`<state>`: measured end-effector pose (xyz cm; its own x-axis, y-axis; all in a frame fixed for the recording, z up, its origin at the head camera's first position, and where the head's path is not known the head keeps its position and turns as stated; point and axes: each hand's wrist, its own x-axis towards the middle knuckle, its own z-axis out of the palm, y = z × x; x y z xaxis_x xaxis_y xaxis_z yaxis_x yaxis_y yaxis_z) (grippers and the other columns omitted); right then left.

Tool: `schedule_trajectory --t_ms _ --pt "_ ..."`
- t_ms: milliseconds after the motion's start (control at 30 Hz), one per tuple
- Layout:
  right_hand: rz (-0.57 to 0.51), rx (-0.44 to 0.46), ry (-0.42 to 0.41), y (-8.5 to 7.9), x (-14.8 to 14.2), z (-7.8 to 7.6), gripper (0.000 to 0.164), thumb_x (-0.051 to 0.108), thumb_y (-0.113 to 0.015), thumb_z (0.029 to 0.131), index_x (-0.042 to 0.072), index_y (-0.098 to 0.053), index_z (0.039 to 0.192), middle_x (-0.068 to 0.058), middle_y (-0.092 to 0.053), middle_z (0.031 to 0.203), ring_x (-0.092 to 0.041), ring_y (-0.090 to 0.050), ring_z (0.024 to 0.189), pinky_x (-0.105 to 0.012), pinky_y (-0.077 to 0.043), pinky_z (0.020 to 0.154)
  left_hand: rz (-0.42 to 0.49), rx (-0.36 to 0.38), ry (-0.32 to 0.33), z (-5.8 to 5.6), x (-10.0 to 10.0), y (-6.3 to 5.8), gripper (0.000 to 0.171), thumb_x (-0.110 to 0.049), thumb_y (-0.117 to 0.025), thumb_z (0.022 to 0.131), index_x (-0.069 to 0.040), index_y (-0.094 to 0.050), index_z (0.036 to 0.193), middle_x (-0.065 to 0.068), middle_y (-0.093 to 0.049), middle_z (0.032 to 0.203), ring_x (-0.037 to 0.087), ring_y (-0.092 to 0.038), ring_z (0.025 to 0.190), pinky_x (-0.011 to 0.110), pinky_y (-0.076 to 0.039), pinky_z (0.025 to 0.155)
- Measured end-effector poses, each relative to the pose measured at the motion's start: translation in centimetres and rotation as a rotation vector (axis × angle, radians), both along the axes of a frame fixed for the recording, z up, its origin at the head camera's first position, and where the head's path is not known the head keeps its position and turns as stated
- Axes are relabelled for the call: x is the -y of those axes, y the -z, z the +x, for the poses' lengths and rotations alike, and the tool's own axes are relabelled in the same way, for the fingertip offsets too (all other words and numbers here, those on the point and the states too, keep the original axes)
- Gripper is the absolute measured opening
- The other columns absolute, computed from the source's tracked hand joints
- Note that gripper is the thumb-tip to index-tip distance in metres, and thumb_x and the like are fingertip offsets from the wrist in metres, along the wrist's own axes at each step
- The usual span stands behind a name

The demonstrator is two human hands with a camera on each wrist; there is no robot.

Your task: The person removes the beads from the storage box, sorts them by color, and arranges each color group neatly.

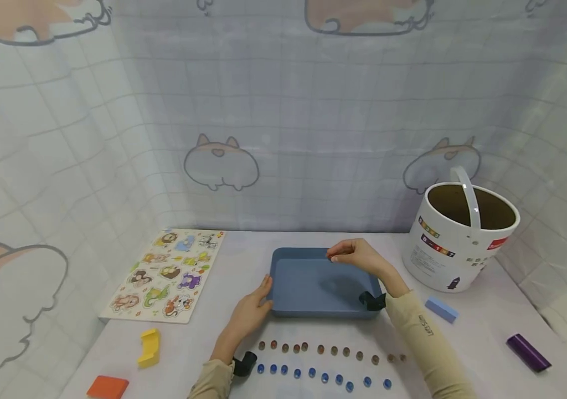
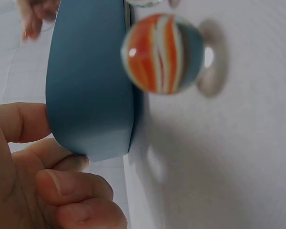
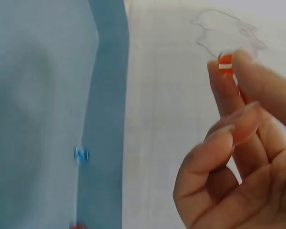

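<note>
My right hand [image 1: 360, 256] pinches an orange-and-white glass marble [image 3: 225, 62] between thumb and index finger, above the far edge of the blue tray [image 1: 308, 285]. My left hand [image 1: 250, 315] holds the tray's near left corner, thumb and fingers around it. Inside the tray, a blue marble [image 3: 81, 154] and part of a red one [image 3: 78, 226] lie against the wall in the right wrist view. In front of the tray stretch a row of orange-brown marbles [image 1: 320, 349] and, nearer, a row of blue marbles [image 1: 312, 373]. An orange-striped marble [image 2: 155, 53] looms large in the left wrist view.
A white bucket [image 1: 443, 260] with a raised handle stands at the back right, a light blue block [image 1: 441, 309] before it. Further right lies a purple block [image 1: 529, 352]. On the left are an animal puzzle board [image 1: 164, 277], a yellow block [image 1: 149, 348] and a red block [image 1: 107, 387].
</note>
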<state>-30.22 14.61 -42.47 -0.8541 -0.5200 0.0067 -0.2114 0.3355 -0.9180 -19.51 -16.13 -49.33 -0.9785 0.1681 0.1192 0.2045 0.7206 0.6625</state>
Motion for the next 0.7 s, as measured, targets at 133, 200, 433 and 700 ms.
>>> schedule_trajectory --t_ms 133,200,433,700 --pt "0.002 -0.029 -0.003 0.5 -3.6 2.2 0.035 0.023 -0.066 0.092 0.0 -0.067 0.117 -0.021 -0.067 0.121 -0.036 -0.064 0.112 -0.051 -0.05 0.098 -0.003 0.003 -0.001 -0.1 0.1 0.1 0.057 -0.016 -0.052 0.095 -0.002 -0.036 0.148 0.011 -0.031 0.157 0.032 -0.037 0.142 0.05 -0.033 0.114" --pt "-0.003 -0.025 0.001 0.8 -5.3 3.4 0.035 0.023 -0.065 0.092 -0.002 -0.066 0.118 -0.02 -0.067 0.12 -0.033 -0.065 0.11 -0.048 -0.052 0.096 -0.011 -0.001 0.001 -0.1 0.1 0.2 0.057 -0.016 -0.052 0.095 -0.002 -0.036 0.148 0.011 -0.032 0.157 0.032 -0.037 0.142 0.05 -0.033 0.114" --pt "0.004 0.011 0.048 2.1 -9.4 6.4 0.033 0.02 -0.064 0.092 -0.003 -0.066 0.116 -0.012 -0.072 0.114 -0.013 -0.068 0.102 -0.025 -0.055 0.086 -0.01 -0.001 -0.022 0.0 0.4 0.1 0.057 -0.017 -0.053 0.095 -0.004 -0.036 0.148 0.008 -0.032 0.157 0.031 -0.038 0.141 0.05 -0.034 0.114" --pt "-0.011 0.087 0.026 4.2 -13.3 9.4 0.034 0.014 -0.064 0.091 -0.009 -0.062 0.116 -0.014 -0.072 0.11 -0.005 -0.067 0.093 -0.019 -0.054 0.078 -0.021 0.009 -0.017 -0.2 0.1 0.0 0.058 -0.019 -0.053 0.095 -0.006 -0.036 0.148 0.006 -0.031 0.157 0.03 -0.039 0.141 0.05 -0.035 0.113"
